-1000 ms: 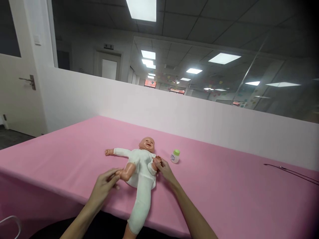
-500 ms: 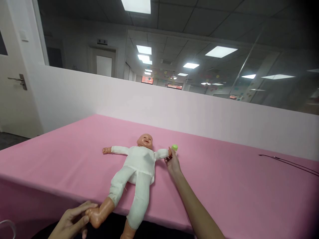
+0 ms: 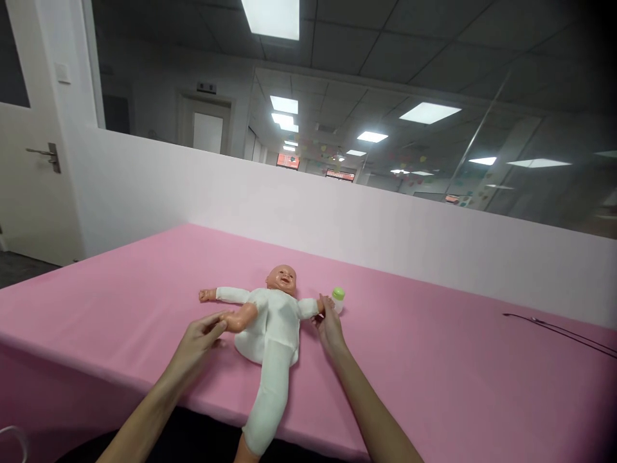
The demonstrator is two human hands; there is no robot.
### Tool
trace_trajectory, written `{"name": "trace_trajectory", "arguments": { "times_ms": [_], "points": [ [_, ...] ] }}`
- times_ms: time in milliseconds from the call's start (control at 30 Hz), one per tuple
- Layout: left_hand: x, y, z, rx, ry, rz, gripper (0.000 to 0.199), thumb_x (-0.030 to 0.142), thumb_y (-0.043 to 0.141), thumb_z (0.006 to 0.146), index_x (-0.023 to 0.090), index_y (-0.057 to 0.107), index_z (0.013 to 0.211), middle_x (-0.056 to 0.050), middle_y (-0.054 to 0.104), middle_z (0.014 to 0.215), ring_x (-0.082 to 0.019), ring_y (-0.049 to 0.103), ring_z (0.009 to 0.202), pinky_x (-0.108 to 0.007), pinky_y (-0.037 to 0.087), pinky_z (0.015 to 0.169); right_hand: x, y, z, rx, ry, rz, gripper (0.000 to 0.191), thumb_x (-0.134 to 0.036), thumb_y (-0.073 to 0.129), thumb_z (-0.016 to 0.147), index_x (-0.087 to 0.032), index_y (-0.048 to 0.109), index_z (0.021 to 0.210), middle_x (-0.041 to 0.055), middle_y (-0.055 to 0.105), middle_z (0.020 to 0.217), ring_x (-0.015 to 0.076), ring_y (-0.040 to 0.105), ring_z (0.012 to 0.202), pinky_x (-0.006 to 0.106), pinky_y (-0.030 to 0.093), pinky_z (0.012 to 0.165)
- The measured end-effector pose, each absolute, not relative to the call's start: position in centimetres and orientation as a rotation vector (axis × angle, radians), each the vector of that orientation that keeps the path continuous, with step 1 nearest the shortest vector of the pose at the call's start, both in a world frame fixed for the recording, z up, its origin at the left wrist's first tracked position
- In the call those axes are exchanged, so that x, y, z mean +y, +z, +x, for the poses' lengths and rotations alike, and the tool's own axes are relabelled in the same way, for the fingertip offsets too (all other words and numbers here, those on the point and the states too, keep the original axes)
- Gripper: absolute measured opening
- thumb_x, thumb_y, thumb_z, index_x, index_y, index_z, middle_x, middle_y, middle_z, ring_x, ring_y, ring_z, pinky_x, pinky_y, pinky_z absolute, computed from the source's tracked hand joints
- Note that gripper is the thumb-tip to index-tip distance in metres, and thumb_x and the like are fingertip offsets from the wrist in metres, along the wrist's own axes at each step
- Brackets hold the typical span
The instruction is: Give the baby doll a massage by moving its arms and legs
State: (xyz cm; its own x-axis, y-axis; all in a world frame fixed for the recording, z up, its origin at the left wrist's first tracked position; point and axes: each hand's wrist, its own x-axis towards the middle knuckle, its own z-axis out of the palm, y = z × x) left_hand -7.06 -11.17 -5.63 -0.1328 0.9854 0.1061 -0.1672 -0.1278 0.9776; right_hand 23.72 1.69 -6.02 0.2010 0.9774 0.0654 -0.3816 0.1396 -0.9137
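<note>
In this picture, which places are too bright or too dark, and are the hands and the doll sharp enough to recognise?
Head view: the white rectangular ceiling light is burnt out to flat white; head view: the upper right corner fades to black; head view: the white cloth-bodied baby doll, left hand and right hand have recognisable outlines, though finger detail is soft.

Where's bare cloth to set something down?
Bare pink cloth lies between the bottle and the dark cord at right, and left of the doll, beyond its outstretched arm. It's crowded around the doll: left hand holding its foot, right hand at its hand beside the bottle.
</note>
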Motion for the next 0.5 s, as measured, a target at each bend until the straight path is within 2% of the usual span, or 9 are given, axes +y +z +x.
{"name": "trace_trajectory", "arguments": {
  "times_ms": [67, 133, 167, 267, 367, 433, 500],
  "points": [
    [-14.0, -7.5, -9.0, 1.208, 1.442, 1.094, 0.059, 0.065, 0.081, 0.070, 0.020, 0.081, 0.109, -0.012, 0.076, 0.111, -0.025, 0.068, 0.084, -0.028, 0.055, 0.064, 2.3, -6.0, 24.6, -0.667, 1.147, -0.917, 0.034, -0.047, 0.082, 0.073, -0.023, 0.058, 0.079, -0.0056, 0.059, 0.059, 0.0112, 0.052, 0.050, 0.022, 0.045, 0.047],
    [-17.2, -9.5, -11.2, 1.258, 1.364, 1.140, 0.056, 0.067, 0.079, 0.069, 0.020, 0.083, 0.098, -0.008, 0.074, 0.080, -0.017, 0.056, 0.058, -0.029, 0.051, 0.056, 2.5, -5.8, 25.3, -0.624, 1.140, -0.917, 0.033, -0.044, 0.082, 0.072, -0.023, 0.057, 0.077, -0.0062, 0.057, 0.058, 0.0108, 0.051, 0.049, 0.021, 0.043, 0.045],
    [-18.7, -10.4, -12.2, 1.268, 1.321, 1.195, 0.052, 0.067, 0.078, 0.071, 0.020, 0.084, 0.091, -0.007, 0.072, 0.074, -0.016, 0.053, 0.055, -0.030, 0.052, 0.058, 2.5, -5.6, 25.4, -0.625, 1.140, -0.911, 0.033, -0.044, 0.082, 0.072, -0.023, 0.057, 0.078, -0.0063, 0.057, 0.058, 0.0106, 0.051, 0.050, 0.021, 0.043, 0.045],
    [-21.4, -12.0, -14.1, 1.280, 1.262, 1.244, 0.049, 0.070, 0.077, 0.067, 0.024, 0.084, 0.083, -0.008, 0.074, 0.080, -0.017, 0.050, 0.051, -0.033, 0.050, 0.051, 2.1, -4.9, 25.0, -0.649, 1.150, -0.885, 0.040, -0.048, 0.086, 0.067, -0.023, 0.060, 0.084, -0.0060, 0.059, 0.063, 0.0110, 0.053, 0.053, 0.021, 0.043, 0.045],
    [-20.7, -11.5, -13.6, 1.242, 1.337, 1.207, 0.047, 0.065, 0.081, 0.067, 0.023, 0.085, 0.090, -0.007, 0.075, 0.081, -0.015, 0.050, 0.050, -0.032, 0.051, 0.053, 1.3, -4.3, 24.1, -0.868, 1.147, -0.888, 0.051, -0.061, 0.085, 0.066, -0.022, 0.063, 0.090, -0.0057, 0.057, 0.062, 0.0114, 0.050, 0.049, 0.023, 0.039, 0.041],
    [-18.6, -10.3, -12.0, 1.205, 1.400, 1.167, 0.049, 0.061, 0.083, 0.069, 0.019, 0.084, 0.096, -0.007, 0.075, 0.084, -0.015, 0.053, 0.053, -0.030, 0.051, 0.054, 0.6, -4.4, 23.5, -1.122, 1.128, -0.925, 0.055, -0.069, 0.081, 0.069, -0.020, 0.066, 0.090, -0.0044, 0.057, 0.061, 0.0121, 0.049, 0.048, 0.024, 0.039, 0.041],
    [-15.8, -8.9, -9.7, 1.185, 1.463, 1.123, 0.055, 0.061, 0.085, 0.067, 0.017, 0.083, 0.099, -0.010, 0.077, 0.094, -0.019, 0.062, 0.062, -0.029, 0.052, 0.054, -0.2, -4.6, 23.0, -1.375, 1.115, -0.937, 0.053, -0.069, 0.077, 0.074, -0.018, 0.066, 0.085, -0.0025, 0.058, 0.063, 0.0128, 0.052, 0.050, 0.025, 0.042, 0.045]
  ]
}}
